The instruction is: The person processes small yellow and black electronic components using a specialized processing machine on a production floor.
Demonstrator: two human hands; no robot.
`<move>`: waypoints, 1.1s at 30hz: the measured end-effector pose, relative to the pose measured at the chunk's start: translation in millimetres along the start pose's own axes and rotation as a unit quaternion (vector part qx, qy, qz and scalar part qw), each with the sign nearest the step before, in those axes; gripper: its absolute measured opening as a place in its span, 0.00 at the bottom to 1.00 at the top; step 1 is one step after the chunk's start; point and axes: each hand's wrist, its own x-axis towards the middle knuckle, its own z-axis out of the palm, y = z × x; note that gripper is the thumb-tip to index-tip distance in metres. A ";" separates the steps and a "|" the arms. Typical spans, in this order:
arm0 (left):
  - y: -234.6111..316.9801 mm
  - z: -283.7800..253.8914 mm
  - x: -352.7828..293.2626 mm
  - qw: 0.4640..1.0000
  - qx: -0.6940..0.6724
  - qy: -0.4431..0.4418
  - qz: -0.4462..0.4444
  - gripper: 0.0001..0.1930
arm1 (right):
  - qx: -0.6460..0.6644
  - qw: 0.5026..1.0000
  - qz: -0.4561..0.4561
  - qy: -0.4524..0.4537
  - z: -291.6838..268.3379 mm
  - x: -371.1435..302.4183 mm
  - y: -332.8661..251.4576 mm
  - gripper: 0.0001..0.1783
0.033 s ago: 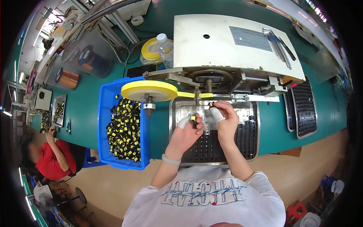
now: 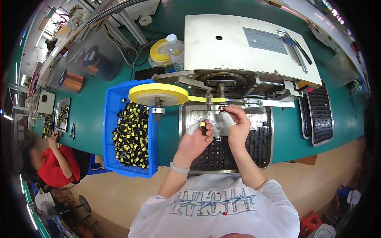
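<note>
My left hand (image 2: 194, 144) is closed on a small black coil bobbin (image 2: 203, 127) with a yellow band at its top. White covers wrap fingertips of both hands. My right hand (image 2: 239, 127) pinches another small bobbin (image 2: 222, 108), dark with a coppery tint, just under the machine's spindle. Whether that bobbin touches the spindle cannot be made out. Yellow tape (image 2: 196, 98) runs from a large roll (image 2: 158, 93) past a metal guide to the spindle. Beneath both hands lies a metal tray (image 2: 271, 137) with rows of black bobbins (image 2: 258, 148).
A blue bin (image 2: 152, 168) of yellow-banded bobbins stands left. The white machine (image 2: 222, 51) carries hex keys (image 2: 293, 51). Behind are a bottle (image 2: 174, 53) and a tape roll (image 2: 158, 50). Filled trays (image 2: 320, 119) lie right. A co-worker in red (image 2: 57, 168) sits far left.
</note>
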 end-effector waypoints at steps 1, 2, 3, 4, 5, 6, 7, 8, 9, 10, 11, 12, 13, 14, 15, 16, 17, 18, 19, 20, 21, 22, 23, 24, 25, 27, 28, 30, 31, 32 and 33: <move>2.0 -0.9 -4.9 1.000 -0.010 -0.002 0.007 0.13 | -0.024 0.999 -0.041 0.008 5.2 0.8 1.2 0.10; 3.6 -4.7 -7.3 1.000 -0.003 -0.003 0.012 0.12 | -0.038 0.998 -0.045 0.007 8.3 0.3 -0.8 0.10; 5.4 -6.1 -10.1 1.000 -0.003 -0.001 0.015 0.12 | -0.037 0.998 -0.044 0.004 10.8 -0.4 0.8 0.10; 6.5 -7.3 -12.5 1.000 -0.007 0.002 0.017 0.12 | -0.052 0.996 -0.066 0.013 12.2 -1.5 2.6 0.11; 7.5 -8.5 -14.3 1.000 -0.010 0.005 0.017 0.12 | -0.067 0.993 -0.089 0.022 13.1 -2.2 4.7 0.11; 8.3 -9.8 -15.6 1.000 -0.011 0.006 0.018 0.12 | -0.081 0.992 -0.099 0.022 13.3 -2.6 9.0 0.12; 9.2 -11.5 -16.8 1.000 -0.012 0.006 0.020 0.12 | -0.081 0.992 -0.098 0.021 15.4 -2.4 9.6 0.12; 9.7 -12.8 -17.7 1.000 -0.013 0.006 0.022 0.12 | -0.091 0.990 -0.108 0.024 18.2 -1.6 10.0 0.12; 9.9 -13.6 -18.6 1.000 -0.013 0.006 0.023 0.12 | -0.101 0.987 -0.118 0.026 20.2 -0.2 10.5 0.12; 9.8 -13.7 -19.4 1.000 -0.011 0.010 0.023 0.12 | -0.102 0.987 -0.118 0.027 21.0 2.8 11.4 0.12; 9.6 -13.6 -20.0 1.000 -0.009 0.014 0.023 0.12 | -0.117 0.985 -0.124 0.032 21.4 6.6 13.1 0.12; 9.7 -14.9 -20.3 1.000 -0.010 0.013 0.022 0.12 | -0.131 0.982 -0.129 0.037 21.5 8.7 13.7 0.11; 10.1 -17.5 -20.7 1.000 -0.009 -0.001 0.020 0.12 | -0.132 0.982 -0.130 0.036 22.3 8.6 13.7 0.11; 10.2 -18.6 -20.9 1.000 -0.009 -0.016 0.018 0.13 | -0.094 0.989 -0.104 0.041 23.4 8.3 13.3 0.12; 9.8 -17.7 -21.0 1.000 -0.009 -0.017 0.017 0.13 | -0.056 0.994 -0.079 0.047 23.5 8.3 12.5 0.12; 9.7 -17.0 -22.1 1.000 0.003 -0.009 0.022 0.14 | -0.055 0.994 -0.079 0.046 21.4 9.4 11.1 0.12; 9.4 -16.1 -22.9 1.000 0.014 -0.001 0.026 0.16 | -0.122 0.992 -0.032 0.006 15.5 12.1 8.2 0.12; 8.9 -14.9 -23.5 1.000 0.015 -0.001 0.025 0.16 | -0.188 0.982 0.016 -0.033 7.6 14.4 5.8 0.13; 9.7 -13.7 -23.7 0.999 0.021 0.005 0.027 0.17 | -0.187 0.982 0.015 -0.032 -2.1 16.1 5.5 0.13; 9.7 -12.6 -23.8 0.999 0.026 0.012 0.029 0.18 | -0.263 0.960 -0.001 -0.091 -15.6 16.6 5.0 0.14; 10.6 -11.9 -23.0 0.999 0.027 0.011 0.028 0.18 | -0.337 0.930 -0.016 -0.149 -29.0 17.0 3.6 0.15; 12.1 -10.3 -21.0 0.999 0.028 0.015 0.026 0.17 | -0.364 0.915 -0.009 -0.172 -40.3 18.2 -8.5 0.17; 13.6 -11.0 -19.9 0.999 0.028 0.020 0.027 0.17 | -0.377 0.903 -0.013 -0.204 -51.7 19.0 -15.5 0.16; 15.4 -11.5 -18.7 0.999 0.027 0.021 0.028 0.17 | -0.399 0.883 0.015 -0.246 -61.4 21.6 -22.6 0.16; 16.4 -10.1 -16.3 0.999 0.036 0.014 0.035 0.17 | -0.421 0.861 0.044 -0.283 -73.4 23.7 -29.0 0.16; 19.1 -5.8 -8.4 0.998 0.046 0.005 0.037 0.17 | -0.423 0.836 0.098 -0.335 -97.6 25.4 -22.7 0.14; 20.7 -3.3 -3.4 0.998 0.052 0.003 0.034 0.17 | -0.420 0.835 0.088 -0.346 -104.9 24.8 -21.2 0.13; 22.1 1.7 8.2 0.997 0.066 -0.007 0.031 0.18 | -0.417 0.834 0.078 -0.353 -115.5 24.6 -13.4 0.12; 22.2 4.4 13.9 0.997 0.067 -0.008 0.029 0.18 | -0.427 0.821 0.015 -0.380 -118.3 26.4 -9.0 0.12; 21.6 8.0 19.7 0.997 0.070 0.006 0.025 0.17 | -0.434 0.804 -0.048 -0.404 -120.3 27.9 -7.3 0.11; 21.3 10.8 25.4 0.997 0.073 0.020 0.022 0.15 | -0.434 0.804 -0.048 -0.403 -120.8 28.3 -7.5 0.11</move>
